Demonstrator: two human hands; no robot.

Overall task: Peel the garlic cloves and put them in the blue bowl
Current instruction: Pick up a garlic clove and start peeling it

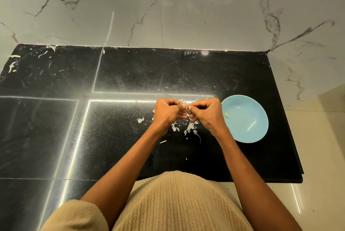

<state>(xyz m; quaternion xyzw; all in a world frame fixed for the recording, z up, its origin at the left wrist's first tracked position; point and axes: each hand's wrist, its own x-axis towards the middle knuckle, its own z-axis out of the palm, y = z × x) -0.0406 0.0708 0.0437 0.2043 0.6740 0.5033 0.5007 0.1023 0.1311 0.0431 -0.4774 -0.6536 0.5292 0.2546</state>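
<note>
Just beside the blue bowl [248, 130], on its left, both hands [188, 112] meet above the black tabletop [130, 70]. The left hand [168, 113] has its fingers curled in, and the right hand [207, 114] is curled the same way, with the fingertips of the two touching around a small pale garlic clove [188, 108] that is mostly hidden between them; both pinch it, though how much skin it wears cannot be told. Inside the bowl, close to the wall nearest the hands, lies one peeled clove [226, 115], yellowish against the blue. Left of the bowl and beneath the hands, a scatter of white garlic skins [188, 128] lies on the dark surface, with one larger flake [140, 120] farther from the bowl than the rest. More pale scraps [13, 64] lie at the tabletop's far corner, well apart from the bowl. Behind the bowl a grey-veined marble wall [205, 6] rises. A beige knitted garment [179, 202] fills the near edge of the view.
</note>
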